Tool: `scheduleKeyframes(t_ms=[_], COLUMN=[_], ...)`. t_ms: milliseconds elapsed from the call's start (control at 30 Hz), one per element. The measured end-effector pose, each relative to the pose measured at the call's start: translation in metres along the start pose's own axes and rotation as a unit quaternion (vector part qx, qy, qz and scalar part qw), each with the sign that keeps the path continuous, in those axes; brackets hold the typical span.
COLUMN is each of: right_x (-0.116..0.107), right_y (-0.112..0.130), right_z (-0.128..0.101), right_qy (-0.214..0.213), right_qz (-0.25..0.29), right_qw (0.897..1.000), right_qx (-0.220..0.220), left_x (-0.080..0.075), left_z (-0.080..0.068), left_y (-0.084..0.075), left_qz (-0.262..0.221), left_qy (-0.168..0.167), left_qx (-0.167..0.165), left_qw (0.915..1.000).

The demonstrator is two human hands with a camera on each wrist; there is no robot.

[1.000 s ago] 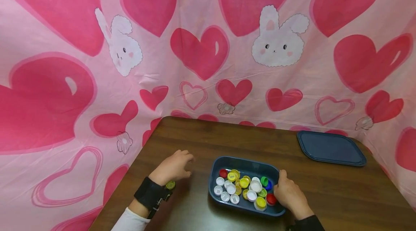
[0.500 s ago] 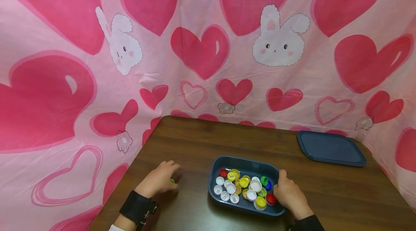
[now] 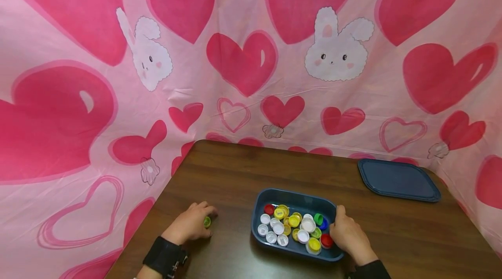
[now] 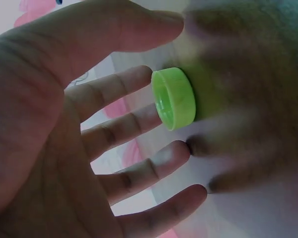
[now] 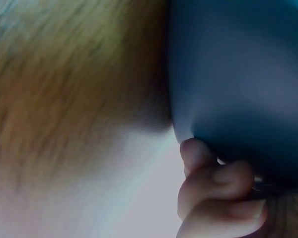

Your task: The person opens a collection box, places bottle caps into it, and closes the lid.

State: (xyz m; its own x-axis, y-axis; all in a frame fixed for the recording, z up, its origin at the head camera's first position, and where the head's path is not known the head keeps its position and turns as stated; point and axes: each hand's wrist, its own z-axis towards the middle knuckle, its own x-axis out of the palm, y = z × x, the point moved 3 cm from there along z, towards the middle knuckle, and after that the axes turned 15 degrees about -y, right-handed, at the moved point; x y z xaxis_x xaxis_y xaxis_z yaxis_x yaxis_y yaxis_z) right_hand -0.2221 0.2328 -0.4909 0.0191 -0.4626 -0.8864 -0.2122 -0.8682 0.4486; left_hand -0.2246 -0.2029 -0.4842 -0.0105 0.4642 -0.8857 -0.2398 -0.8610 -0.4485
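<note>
On the table at the left, a light green bottle cap (image 4: 181,99) lies with its hollow side up. My left hand (image 3: 189,225) is spread around it. In the left wrist view, the index and middle fingertips are at the cap's edge, while the thumb stays apart from it. My right hand (image 3: 350,234) grips the right end of a dark blue tub (image 3: 298,250), its fingers (image 5: 213,181) curled under the rim. Several loose caps lie inside the tub: white caps (image 3: 271,237), yellow ones, red ones, a green and a blue.
A flat dark blue tray (image 3: 399,180) lies at the back right of the brown wooden table (image 3: 239,174). Pink cloth (image 3: 243,4) printed with hearts and rabbits hangs behind the table and along its left side.
My left hand has moved left and toward me, coming down around the green cap, which stood uncovered beside the wrist earlier. The right hand and the tub have stayed put.
</note>
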Motion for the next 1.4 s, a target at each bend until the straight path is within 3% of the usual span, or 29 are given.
scheduleKeyframes(t_ms=[133, 367, 500, 700, 967, 1100, 1333, 1400], right_x=[0.000, 0.000, 0.000, 0.000, 0.000, 0.000, 0.000, 0.000], right_y=[0.000, 0.000, 0.001, 0.001, 0.001, 0.000, 0.001, 0.002], right_z=[0.000, -0.001, -0.001, -0.001, -0.001, -0.002, -0.001, -0.001], right_qy=[-0.002, -0.006, -0.003, -0.001, -0.013, -0.019, -0.007, -0.005], right_qz=[0.002, 0.000, -0.002, -0.002, -0.006, -0.006, -0.004, -0.003], right_qw=[1.000, 1.000, 1.000, 1.000, 1.000, 0.999, 1.000, 1.000], right_qx=[-0.002, -0.006, -0.002, -0.004, -0.015, -0.028, -0.006, -0.003], left_x=[0.001, 0.001, -0.004, -0.008, -0.002, 0.008, 0.027, 0.033], left_z=[0.000, 0.003, 0.012, 0.033, 0.057, 0.062, 0.065, 0.066], left_y=[0.001, -0.003, -0.017, -0.055, -0.114, -0.142, -0.185, -0.193], left_qz=[0.000, 0.023, 0.008, -0.001, 0.024, 0.041, 0.065, 0.061], left_qy=[0.003, -0.020, -0.020, 0.003, 0.025, 0.038, 0.056, 0.067], left_qx=[0.008, 0.104, 0.105, 0.103, 0.145, 0.187, 0.280, 0.292], left_qw=[1.0000, 0.9941, 0.9942, 0.9947, 0.9889, 0.9807, 0.9562, 0.9520])
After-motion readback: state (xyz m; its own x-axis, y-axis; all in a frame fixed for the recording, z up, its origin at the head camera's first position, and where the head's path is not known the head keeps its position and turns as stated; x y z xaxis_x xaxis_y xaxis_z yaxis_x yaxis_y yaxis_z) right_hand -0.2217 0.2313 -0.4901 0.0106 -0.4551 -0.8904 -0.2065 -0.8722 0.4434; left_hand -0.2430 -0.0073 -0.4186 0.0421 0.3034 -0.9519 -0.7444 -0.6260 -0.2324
